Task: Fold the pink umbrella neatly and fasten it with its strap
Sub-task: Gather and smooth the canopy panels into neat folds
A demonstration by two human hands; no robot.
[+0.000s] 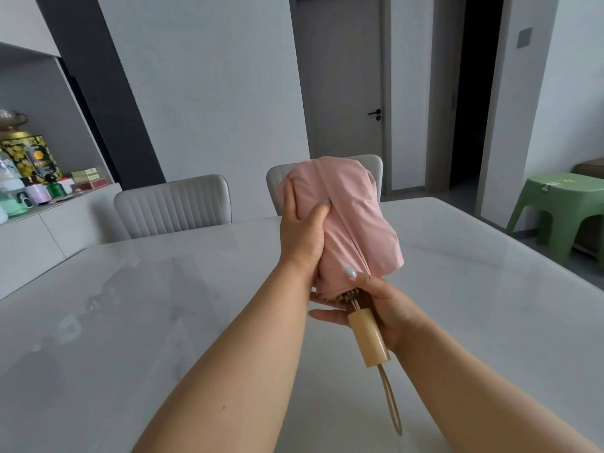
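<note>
Head view: white table [137, 305] fills the lower frame, bare surface open at 9 and 3 o'clock of the hands; far edge runs past two grey chairs [173, 206] at 11–12 o'clock, green stool [555, 207] off the table at 2. Pink umbrella [353, 217] held above table centre, canopy collapsed but puffy, loose folds, not wrapped. Left hand [304, 230] curls round the canopy, thumb pressing fabric. Right hand [379, 305] grips the base by the beige handle [367, 338] – wrist loop [390, 400] dangling at 6.

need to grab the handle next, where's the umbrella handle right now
In the head view the cream handle is centre-low, above the table, beside the right hand gripping the umbrella's base.
</note>
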